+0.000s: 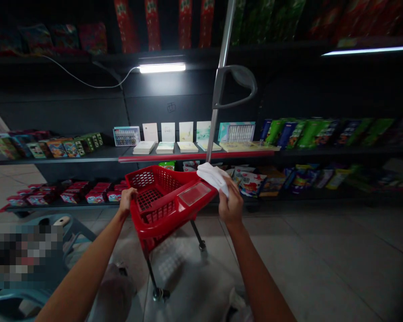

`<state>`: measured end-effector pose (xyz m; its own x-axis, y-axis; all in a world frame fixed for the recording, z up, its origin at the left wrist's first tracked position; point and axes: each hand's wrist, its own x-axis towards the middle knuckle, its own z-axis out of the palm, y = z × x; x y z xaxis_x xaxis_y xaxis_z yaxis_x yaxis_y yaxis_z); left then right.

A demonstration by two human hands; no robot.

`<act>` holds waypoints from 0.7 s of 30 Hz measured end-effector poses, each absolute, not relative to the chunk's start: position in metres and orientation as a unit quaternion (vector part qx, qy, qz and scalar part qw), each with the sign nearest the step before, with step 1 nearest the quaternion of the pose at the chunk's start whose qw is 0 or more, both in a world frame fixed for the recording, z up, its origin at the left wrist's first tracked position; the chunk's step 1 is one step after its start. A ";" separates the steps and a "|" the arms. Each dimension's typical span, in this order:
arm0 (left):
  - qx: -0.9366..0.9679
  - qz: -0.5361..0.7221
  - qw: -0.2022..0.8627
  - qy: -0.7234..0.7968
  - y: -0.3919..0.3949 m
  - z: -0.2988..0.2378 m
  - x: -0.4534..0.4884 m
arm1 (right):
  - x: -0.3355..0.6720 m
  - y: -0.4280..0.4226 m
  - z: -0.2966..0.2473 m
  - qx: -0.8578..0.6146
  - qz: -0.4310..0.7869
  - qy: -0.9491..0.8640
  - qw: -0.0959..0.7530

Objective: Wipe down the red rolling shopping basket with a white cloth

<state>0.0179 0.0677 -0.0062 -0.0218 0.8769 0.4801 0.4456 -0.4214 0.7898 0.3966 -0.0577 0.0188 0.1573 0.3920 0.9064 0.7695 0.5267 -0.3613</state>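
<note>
Forearms [83, 264] extended, red cart [159, 227] gripped at left by curled left hand [126, 202], white cloth [213, 176] clasped by curled right hand [230, 205] at cart's right.

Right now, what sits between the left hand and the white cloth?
The red cart, as the head view shows. The left hand holds it on one side; the white cloth, in the right hand, is at the other.
</note>
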 end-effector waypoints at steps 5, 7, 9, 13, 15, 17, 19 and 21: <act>0.711 0.457 0.221 0.486 0.071 0.008 -0.006 | 0.398 -0.058 0.021 -0.460 -0.168 -0.637 0.595; 0.728 0.427 0.220 0.489 0.075 0.018 -0.015 | 0.395 -0.059 0.025 -0.461 -0.164 -0.652 0.579; 0.740 0.396 0.216 0.500 0.081 0.032 -0.025 | 0.391 -0.062 0.030 -0.457 -0.156 -0.668 0.566; 0.734 0.303 0.216 0.569 0.072 0.077 -0.033 | 0.383 -0.065 0.040 -0.467 -0.144 -0.684 0.542; 0.753 0.260 0.192 0.574 0.047 0.101 -0.024 | 0.378 -0.066 0.043 -0.476 -0.150 -0.687 0.528; 0.806 0.232 0.130 0.529 0.005 0.116 0.001 | 0.374 -0.067 0.047 -0.481 -0.158 -0.690 0.518; 0.825 0.236 0.026 0.513 -0.043 0.119 0.039 | 0.370 -0.068 0.051 -0.488 -0.161 -0.691 0.509; 0.812 0.243 -0.070 0.527 -0.086 0.112 0.083 | 0.366 -0.070 0.056 -0.500 -0.159 -0.693 0.495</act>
<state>0.0831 -0.0858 0.1122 0.3273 0.8206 0.4685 0.8888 -0.4357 0.1422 0.3659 -0.0695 0.0564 -0.0116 0.5354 0.8445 0.8499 0.4503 -0.2738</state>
